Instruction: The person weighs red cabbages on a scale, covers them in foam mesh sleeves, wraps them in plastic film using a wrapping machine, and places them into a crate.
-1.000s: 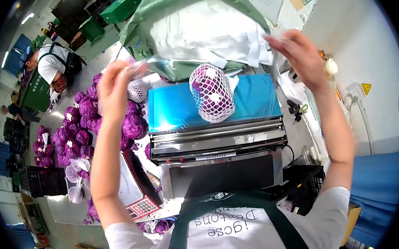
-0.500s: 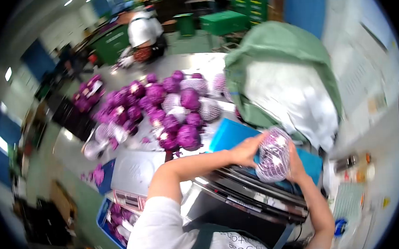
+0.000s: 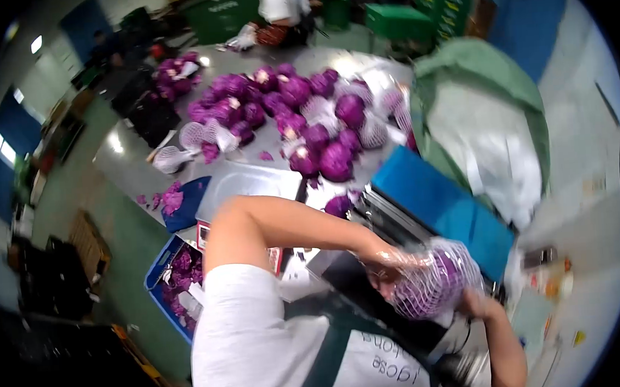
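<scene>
A purple cabbage (image 3: pixel 439 281) in a white foam net, with shiny clear film about it, is held low in front of my body. My left hand (image 3: pixel 387 265) grips its left side, the fingers partly hidden by the net and film. On the lower right side, my right hand (image 3: pixel 477 304) is closed against the cabbage, slightly blurred. Just beyond my hands is a dark machine (image 3: pixel 389 217) with a flat blue surface (image 3: pixel 441 196).
Many purple cabbages (image 3: pixel 297 91), some netted, are piled on the metal table (image 3: pixel 126 151). A green sack (image 3: pixel 483 59) with white material stands right. A metal scale plate (image 3: pixel 246 187) and a blue crate of purple leaves (image 3: pixel 159 263) are left. Another person (image 3: pixel 281 7) works at the back.
Both hands have brought the netted cabbage from over the blue surface back toward my body, tilting it. My view has swung, so the table and pile appear higher and further right.
</scene>
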Motion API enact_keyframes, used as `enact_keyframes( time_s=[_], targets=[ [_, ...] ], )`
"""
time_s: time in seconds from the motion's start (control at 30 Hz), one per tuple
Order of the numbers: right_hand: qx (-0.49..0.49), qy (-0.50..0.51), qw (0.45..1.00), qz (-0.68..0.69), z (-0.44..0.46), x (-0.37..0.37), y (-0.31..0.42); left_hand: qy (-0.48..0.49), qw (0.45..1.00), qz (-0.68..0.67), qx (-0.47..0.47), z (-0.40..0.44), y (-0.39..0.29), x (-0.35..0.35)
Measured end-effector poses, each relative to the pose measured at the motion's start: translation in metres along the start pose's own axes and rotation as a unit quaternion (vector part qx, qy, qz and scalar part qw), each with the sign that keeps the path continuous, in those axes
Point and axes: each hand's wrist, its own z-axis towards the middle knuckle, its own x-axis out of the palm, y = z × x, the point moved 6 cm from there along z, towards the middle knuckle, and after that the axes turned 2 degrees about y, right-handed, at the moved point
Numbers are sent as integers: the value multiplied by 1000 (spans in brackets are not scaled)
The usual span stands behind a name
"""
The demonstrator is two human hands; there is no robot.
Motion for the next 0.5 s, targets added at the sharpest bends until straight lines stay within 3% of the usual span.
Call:
enact_keyframes(
  time_s=[0.1,0.13,0.2,0.3,0.43,0.47,0.5],
  targets=[
    [48,99,931,348,20,83,-22,72,989,-127,-12,5,69,38],
    [56,125,897,420,28,105,-16,112,975,-191,-17,9,95,43],
    [10,233,849,474,38,143,-18,93,944,-314,-31,3,119,59],
    [-28,202,772,601,44,172,-35,143,867,-477,1,0,162,54],
    [-70,87,819,563,31,193,-32,67,877,-475,39,-31,168,58],
    [-161,65,801,574,27,192,-26,98,859,-496,76,-40,163,62],
    [-99,13,804,586,27,199,-33,67,887,-448,86,-45,168,61]
  ],
)
